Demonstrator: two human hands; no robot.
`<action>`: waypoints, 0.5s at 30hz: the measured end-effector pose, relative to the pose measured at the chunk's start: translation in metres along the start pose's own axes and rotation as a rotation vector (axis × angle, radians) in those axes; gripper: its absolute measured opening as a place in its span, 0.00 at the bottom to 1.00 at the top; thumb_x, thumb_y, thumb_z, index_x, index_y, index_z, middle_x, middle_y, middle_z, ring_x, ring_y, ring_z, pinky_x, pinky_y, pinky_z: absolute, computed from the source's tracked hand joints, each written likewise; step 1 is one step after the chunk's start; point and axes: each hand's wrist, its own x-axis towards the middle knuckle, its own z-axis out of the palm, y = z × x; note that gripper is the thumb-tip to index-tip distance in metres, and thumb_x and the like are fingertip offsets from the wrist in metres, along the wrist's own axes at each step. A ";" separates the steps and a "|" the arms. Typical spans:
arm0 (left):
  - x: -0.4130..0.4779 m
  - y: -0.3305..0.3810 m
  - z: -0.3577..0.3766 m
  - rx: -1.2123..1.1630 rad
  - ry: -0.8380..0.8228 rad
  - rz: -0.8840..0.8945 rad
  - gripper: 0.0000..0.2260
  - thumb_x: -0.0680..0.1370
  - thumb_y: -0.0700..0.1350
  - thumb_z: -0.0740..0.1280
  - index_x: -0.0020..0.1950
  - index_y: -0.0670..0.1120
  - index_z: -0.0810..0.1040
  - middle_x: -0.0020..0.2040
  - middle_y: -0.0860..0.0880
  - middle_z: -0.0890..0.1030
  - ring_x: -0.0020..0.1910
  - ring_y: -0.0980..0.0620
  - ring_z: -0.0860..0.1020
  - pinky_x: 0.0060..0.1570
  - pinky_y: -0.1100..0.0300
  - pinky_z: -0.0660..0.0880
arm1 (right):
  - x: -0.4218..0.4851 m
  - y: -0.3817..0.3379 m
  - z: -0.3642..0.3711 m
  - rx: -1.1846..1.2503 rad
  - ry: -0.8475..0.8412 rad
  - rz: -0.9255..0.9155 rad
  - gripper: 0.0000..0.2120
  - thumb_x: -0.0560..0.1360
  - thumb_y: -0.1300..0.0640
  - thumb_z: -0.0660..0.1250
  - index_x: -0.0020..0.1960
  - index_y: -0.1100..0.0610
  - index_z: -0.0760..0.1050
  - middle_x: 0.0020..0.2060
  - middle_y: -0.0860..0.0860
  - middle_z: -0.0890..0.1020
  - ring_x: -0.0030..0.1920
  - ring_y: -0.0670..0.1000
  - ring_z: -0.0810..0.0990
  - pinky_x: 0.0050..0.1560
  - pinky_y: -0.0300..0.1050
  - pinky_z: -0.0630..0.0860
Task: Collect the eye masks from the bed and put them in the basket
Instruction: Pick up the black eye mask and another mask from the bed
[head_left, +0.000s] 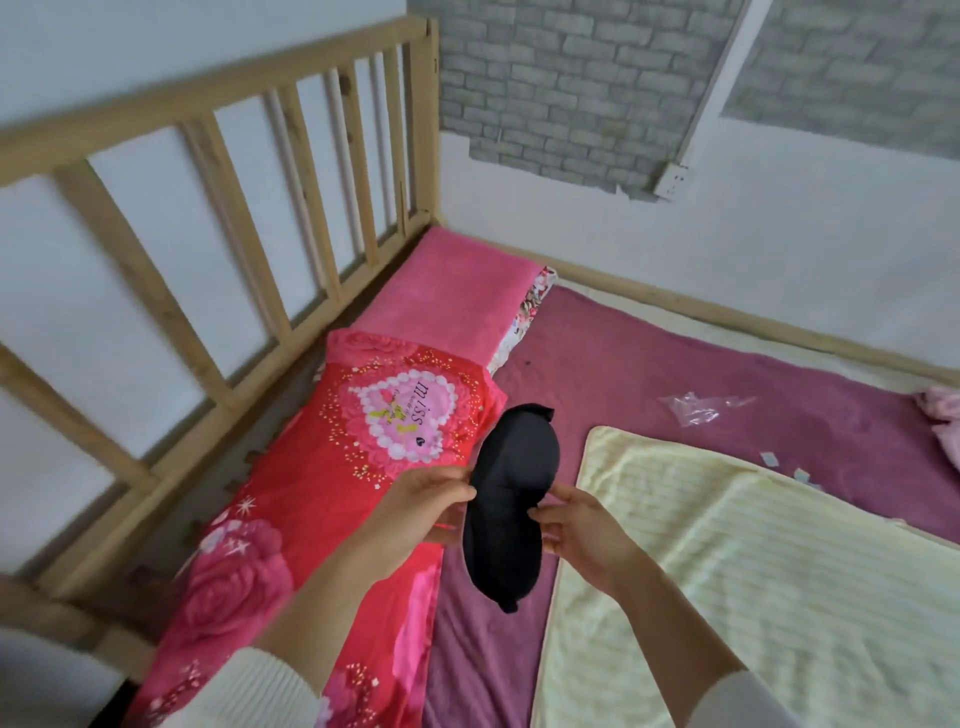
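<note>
A black eye mask (511, 499) is held up over the bed, turned lengthways so one end points away from me and the other towards me. My left hand (423, 501) pinches its left edge between thumb and fingers. My right hand (579, 525) pinches its right edge the same way. Both hands grip the mask at its narrow middle. The mask hangs above the purple sheet (675, 374), clear of the bedding. No basket is in view.
A red rose-print pillow (332, 467) and a pink pillow (457, 291) lie along the wooden slatted headboard (249, 171). A pale yellow blanket (753, 571) covers the bed's near right. A crumpled clear plastic wrapper (696, 408) and pink cloth (943, 415) lie further off.
</note>
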 end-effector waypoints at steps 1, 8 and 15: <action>-0.012 0.000 0.006 -0.009 -0.002 0.015 0.13 0.75 0.44 0.65 0.57 0.51 0.84 0.45 0.44 0.85 0.42 0.47 0.82 0.42 0.55 0.79 | -0.009 0.003 0.000 0.006 -0.025 -0.007 0.19 0.72 0.71 0.62 0.61 0.60 0.77 0.46 0.58 0.78 0.43 0.56 0.77 0.49 0.50 0.74; -0.089 -0.024 0.064 0.033 0.127 0.129 0.11 0.74 0.43 0.68 0.51 0.54 0.86 0.41 0.49 0.87 0.37 0.53 0.84 0.35 0.61 0.79 | -0.091 0.031 -0.010 -0.114 -0.068 -0.056 0.20 0.72 0.70 0.61 0.61 0.58 0.77 0.41 0.53 0.81 0.38 0.52 0.78 0.43 0.47 0.73; -0.138 -0.048 0.121 0.318 0.286 0.212 0.09 0.74 0.43 0.70 0.45 0.37 0.83 0.34 0.45 0.76 0.35 0.53 0.72 0.38 0.56 0.67 | -0.165 0.048 -0.009 -0.351 0.080 -0.170 0.15 0.71 0.65 0.66 0.57 0.58 0.77 0.45 0.54 0.81 0.43 0.52 0.78 0.44 0.44 0.71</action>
